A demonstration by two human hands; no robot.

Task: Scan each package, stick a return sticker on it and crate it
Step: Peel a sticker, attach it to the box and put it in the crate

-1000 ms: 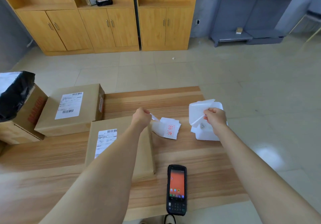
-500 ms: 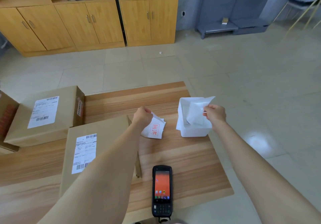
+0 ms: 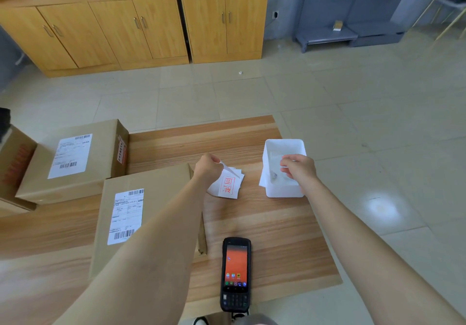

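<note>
The left hand pinches one edge of a thin white return sticker, just above the small stack of white red-printed stickers lying right of the near flat brown cardboard package. The right hand hovers over the white plastic tub further right (whether its curled fingers hold any paper I cannot tell). Dangling by one edge, the sticker could fold onto itself or catch the stack below, then go on creased
</note>
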